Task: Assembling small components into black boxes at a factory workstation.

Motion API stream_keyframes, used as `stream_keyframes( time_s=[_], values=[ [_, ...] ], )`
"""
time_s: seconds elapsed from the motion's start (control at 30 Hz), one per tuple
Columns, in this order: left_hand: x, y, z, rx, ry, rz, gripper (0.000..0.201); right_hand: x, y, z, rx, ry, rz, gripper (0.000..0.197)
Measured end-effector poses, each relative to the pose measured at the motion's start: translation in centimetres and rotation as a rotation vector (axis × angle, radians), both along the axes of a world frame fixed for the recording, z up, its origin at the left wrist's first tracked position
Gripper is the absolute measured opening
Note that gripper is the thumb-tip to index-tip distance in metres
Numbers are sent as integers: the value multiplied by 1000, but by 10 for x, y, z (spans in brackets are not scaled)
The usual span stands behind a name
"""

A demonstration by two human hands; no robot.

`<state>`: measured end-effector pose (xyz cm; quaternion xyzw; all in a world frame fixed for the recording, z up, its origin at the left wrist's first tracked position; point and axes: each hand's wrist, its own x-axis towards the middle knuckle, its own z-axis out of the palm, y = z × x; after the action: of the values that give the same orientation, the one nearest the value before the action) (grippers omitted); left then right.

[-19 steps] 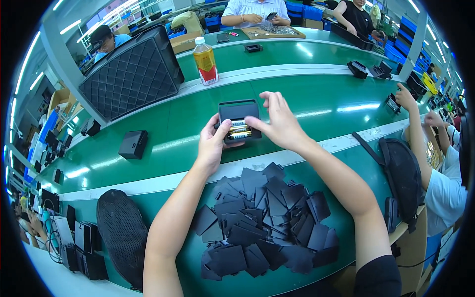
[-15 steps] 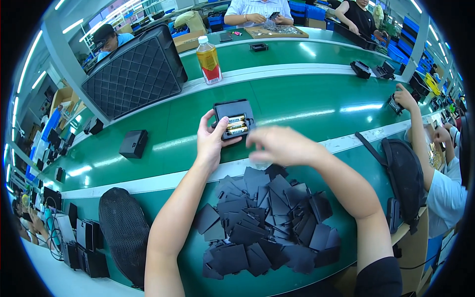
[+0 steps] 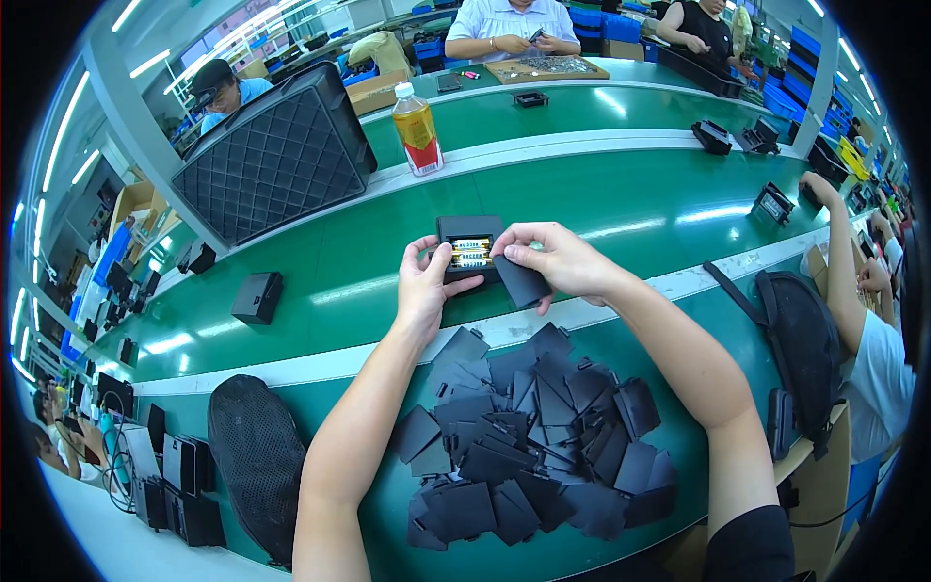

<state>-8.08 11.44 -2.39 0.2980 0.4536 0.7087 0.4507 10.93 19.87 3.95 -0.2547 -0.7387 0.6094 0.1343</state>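
My left hand [image 3: 423,287] grips a black plastic battery case [image 3: 467,228] by its left side, thumb on the near face. In its exposed compartment lie several gold-and-black batteries [image 3: 472,254] side by side. A flat black battery cover [image 3: 524,282] is pinched in my right hand [image 3: 567,258], tilted just right of the compartment. Below my hands, between my forearms, a loose heap of similar black covers [image 3: 548,417] spreads over the green table.
Another black case [image 3: 257,298] rests on the green belt [image 3: 359,257] at left. A drink bottle [image 3: 418,131] and large black crate [image 3: 276,155] stand beyond. Black bags [image 3: 250,456] flank the heap. At right, a co-worker's arm [image 3: 842,247] reaches over the belt near a case [image 3: 773,204].
My right hand, blurred and with no cover visible before, now holds a black cover beside the case. The co-worker's hand at right has moved off a case on the belt.
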Motion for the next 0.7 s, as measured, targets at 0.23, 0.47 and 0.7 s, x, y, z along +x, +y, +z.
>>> stream_keyframes(
  time_s=[0.23, 0.47, 0.7],
  values=[
    [12, 1, 4, -101, 24, 39, 31, 4, 10, -18, 272, 13, -134, 19],
    [11, 0, -1, -77, -41, 5, 28, 4, 17, -30, 759, -25, -158, 17],
    [10, 3, -2, -132, 34, 0, 27, 0, 16, -30, 740, 94, -86, 25]
  ],
)
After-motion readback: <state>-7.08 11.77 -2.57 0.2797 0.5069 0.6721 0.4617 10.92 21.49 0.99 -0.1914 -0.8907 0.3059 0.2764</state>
